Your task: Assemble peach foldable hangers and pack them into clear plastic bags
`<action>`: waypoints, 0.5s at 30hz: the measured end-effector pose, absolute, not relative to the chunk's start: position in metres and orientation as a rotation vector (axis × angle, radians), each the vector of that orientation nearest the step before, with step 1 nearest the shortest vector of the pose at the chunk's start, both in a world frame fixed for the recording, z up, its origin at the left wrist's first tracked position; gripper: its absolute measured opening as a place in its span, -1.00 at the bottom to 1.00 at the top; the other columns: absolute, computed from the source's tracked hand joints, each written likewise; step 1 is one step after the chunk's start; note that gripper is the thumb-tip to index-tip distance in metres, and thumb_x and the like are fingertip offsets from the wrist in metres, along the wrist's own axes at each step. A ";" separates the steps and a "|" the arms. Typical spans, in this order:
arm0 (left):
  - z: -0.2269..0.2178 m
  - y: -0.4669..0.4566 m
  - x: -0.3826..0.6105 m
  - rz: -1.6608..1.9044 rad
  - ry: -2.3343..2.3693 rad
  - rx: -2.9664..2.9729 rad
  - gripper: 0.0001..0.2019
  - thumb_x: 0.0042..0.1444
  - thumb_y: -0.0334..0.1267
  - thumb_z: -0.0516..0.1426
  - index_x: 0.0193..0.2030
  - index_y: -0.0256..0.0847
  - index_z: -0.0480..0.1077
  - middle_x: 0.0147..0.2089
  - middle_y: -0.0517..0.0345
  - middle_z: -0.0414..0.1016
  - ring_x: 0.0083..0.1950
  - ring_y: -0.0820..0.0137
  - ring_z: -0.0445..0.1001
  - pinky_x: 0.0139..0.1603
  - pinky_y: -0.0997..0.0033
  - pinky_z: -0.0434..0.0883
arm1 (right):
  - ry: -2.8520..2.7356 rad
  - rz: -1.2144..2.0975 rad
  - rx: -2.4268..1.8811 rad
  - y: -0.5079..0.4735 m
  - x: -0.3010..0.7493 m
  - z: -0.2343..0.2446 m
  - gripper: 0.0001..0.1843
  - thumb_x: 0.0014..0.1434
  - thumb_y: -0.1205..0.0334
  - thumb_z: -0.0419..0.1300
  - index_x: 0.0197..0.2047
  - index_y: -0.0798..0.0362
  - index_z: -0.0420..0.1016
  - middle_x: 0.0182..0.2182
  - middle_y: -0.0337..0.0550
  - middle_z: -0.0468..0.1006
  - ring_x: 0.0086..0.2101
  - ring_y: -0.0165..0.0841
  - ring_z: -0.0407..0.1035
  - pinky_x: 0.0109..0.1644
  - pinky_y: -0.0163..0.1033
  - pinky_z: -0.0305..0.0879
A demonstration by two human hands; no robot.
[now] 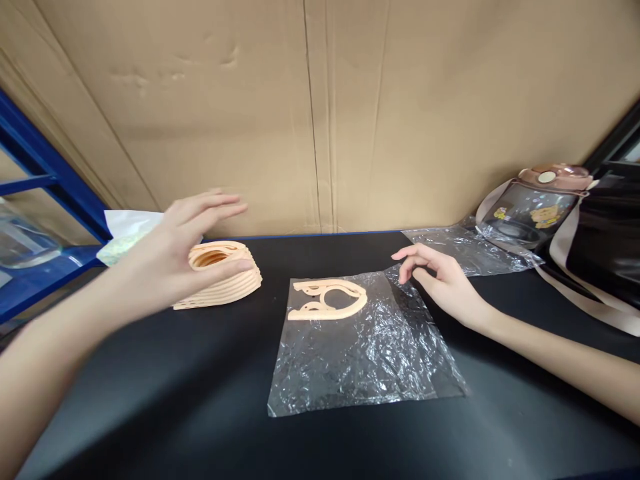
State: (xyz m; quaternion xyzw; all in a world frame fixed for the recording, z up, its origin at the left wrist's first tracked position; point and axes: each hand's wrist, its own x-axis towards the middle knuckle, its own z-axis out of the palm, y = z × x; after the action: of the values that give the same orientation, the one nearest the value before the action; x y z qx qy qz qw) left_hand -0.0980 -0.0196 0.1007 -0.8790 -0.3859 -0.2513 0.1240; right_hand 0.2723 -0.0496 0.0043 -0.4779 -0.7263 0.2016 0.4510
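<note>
My left hand is raised at a stack of peach-coloured folded clothes hangers. Its fingers are spread with nothing between them, and it hides part of the stack. One peach folded hanger lies flat at the upper part of a clear plastic bag; whether it is in the bag or on top, I cannot tell. Beside the bag's upper right corner hovers my right hand, its fingers loosely bent and apart, holding nothing.
Another clear plastic bag lies at the back right. Behind it stands a drinking bottle with a strap, beside a dark shiny bag. A white packet and a blue frame are on the left. Cardboard closes off the back.
</note>
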 end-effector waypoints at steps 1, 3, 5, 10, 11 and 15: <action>0.102 -0.013 -0.109 -0.674 -1.190 -2.568 -0.25 0.17 0.32 -0.06 0.27 -0.26 0.21 0.34 -0.10 0.19 0.39 0.15 0.09 0.34 0.01 0.06 | -1.800 0.499 -1.183 -0.050 0.272 0.005 -0.71 0.13 0.40 -0.04 -0.12 0.02 0.39 -0.49 -0.31 0.51 -0.39 -0.37 0.41 -0.19 -0.19 0.26; 0.102 0.001 -0.132 -0.550 -1.379 -2.612 -0.13 0.05 0.44 -0.06 0.26 -0.25 0.22 0.36 -0.09 0.18 0.41 0.08 0.05 0.34 -0.09 0.01 | -1.811 0.495 -1.185 -0.051 0.271 0.005 -0.71 0.14 0.39 -0.04 -0.12 0.01 0.39 -0.49 -0.31 0.51 -0.39 -0.37 0.41 -0.19 -0.19 0.25; 0.101 0.011 -0.151 -0.379 -1.567 -2.693 -0.07 -0.03 0.49 -0.03 0.27 -0.23 0.22 0.39 -0.07 0.14 0.43 0.04 -0.01 0.34 -0.11 -0.02 | -1.817 0.492 -1.185 -0.051 0.271 0.006 -0.72 0.13 0.38 -0.04 -0.13 0.01 0.39 -0.49 -0.31 0.51 -0.39 -0.36 0.42 -0.18 -0.18 0.26; 0.103 0.014 -0.163 -0.204 -1.849 -2.736 -0.07 -0.08 0.44 0.06 0.25 -0.29 0.25 0.35 -0.09 0.20 0.36 -0.04 0.11 0.29 0.01 0.11 | -1.839 0.482 -1.182 -0.052 0.271 0.007 -0.73 0.13 0.38 -0.04 -0.15 0.00 0.40 -0.49 -0.31 0.52 -0.39 -0.36 0.42 -0.19 -0.18 0.25; 0.104 0.012 -0.162 -0.193 -1.892 -2.744 -0.11 -0.05 0.38 0.09 0.25 -0.28 0.24 0.34 -0.06 0.22 0.33 -0.03 0.16 0.25 0.08 0.18 | -1.845 0.473 -1.184 -0.052 0.271 0.007 -0.73 0.14 0.38 -0.04 -0.15 0.00 0.40 -0.49 -0.31 0.53 -0.39 -0.36 0.42 -0.20 -0.19 0.25; 0.106 0.009 -0.161 -0.180 -2.050 -2.722 -0.14 -0.06 0.24 0.17 0.30 -0.24 0.16 0.33 0.01 0.22 0.22 0.02 0.30 0.06 0.27 0.35 | -1.869 0.438 -1.193 -0.053 0.270 0.009 -0.74 0.15 0.37 -0.04 -0.17 0.01 0.42 -0.51 -0.30 0.53 -0.39 -0.35 0.43 -0.21 -0.19 0.24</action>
State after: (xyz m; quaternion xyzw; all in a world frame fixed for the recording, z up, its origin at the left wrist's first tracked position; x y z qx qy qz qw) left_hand -0.1609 0.0086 0.1062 -0.7903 -0.5954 -0.0524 -0.1349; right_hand 0.2699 -0.0526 0.0088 -0.4775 -0.7480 0.1751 0.4264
